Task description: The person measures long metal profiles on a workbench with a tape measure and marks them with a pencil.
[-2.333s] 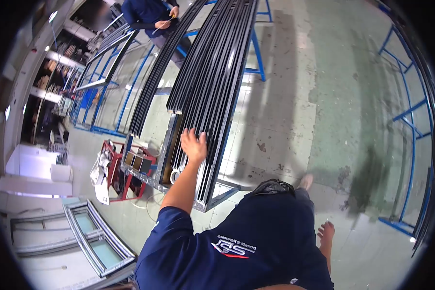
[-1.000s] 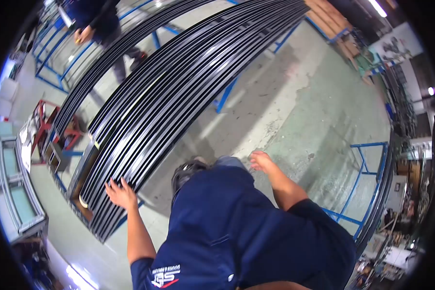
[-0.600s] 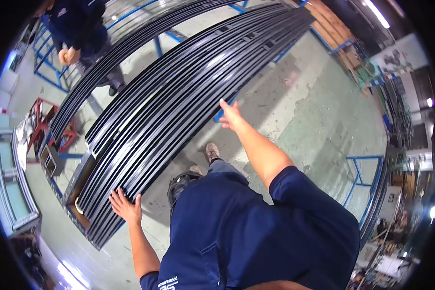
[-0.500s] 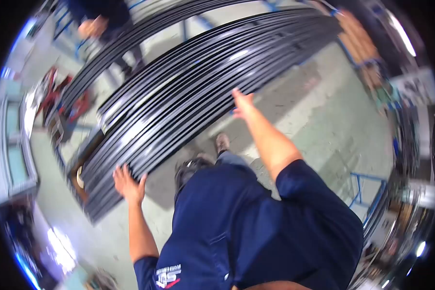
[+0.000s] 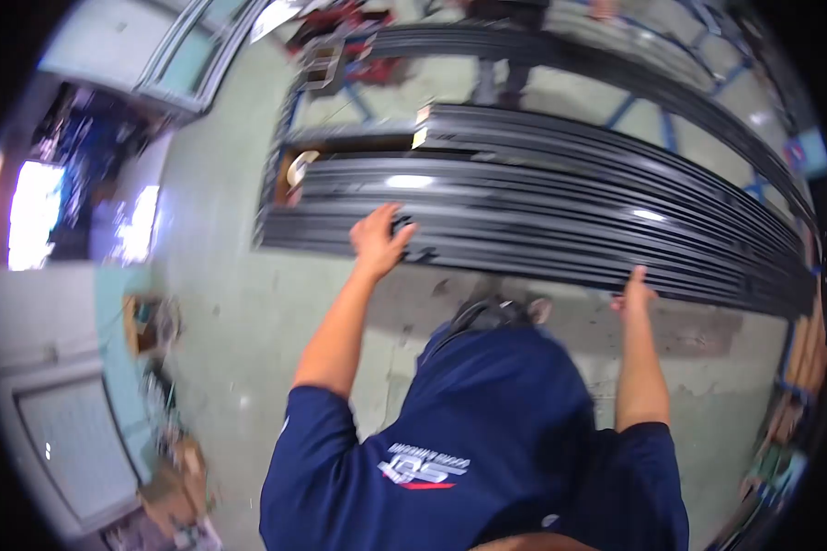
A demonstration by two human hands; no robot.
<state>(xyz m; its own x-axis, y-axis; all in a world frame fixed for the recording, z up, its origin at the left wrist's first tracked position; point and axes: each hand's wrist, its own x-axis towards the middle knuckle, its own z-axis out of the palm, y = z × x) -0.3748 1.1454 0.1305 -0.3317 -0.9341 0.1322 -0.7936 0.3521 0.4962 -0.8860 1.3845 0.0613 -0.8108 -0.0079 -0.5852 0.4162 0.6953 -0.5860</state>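
Long black profiles (image 5: 524,216) lie side by side on a rack in front of me, several of them glossy. My left hand (image 5: 381,243) is over the near profiles toward their left end, fingers stretched forward and thumb apart. Farther right, my right hand (image 5: 634,292) is at the near edge of the same profiles, one digit pointing up and the others loosely bent. Neither hand shows a grip around a profile. Blur hides whether the fingertips press on the surface.
Behind lies another row of black profiles (image 5: 560,48), with a person's legs (image 5: 503,81) beyond it. A brown-lined rack end (image 5: 285,170) sticks out at left. Blue frame bars (image 5: 668,129) stand at the back. Cardboard boxes (image 5: 175,491) are on the floor at lower left.
My view has swung left, so the profiles now run nearly across the picture. Both hands remain along the near profiles, the left one now farther over them.
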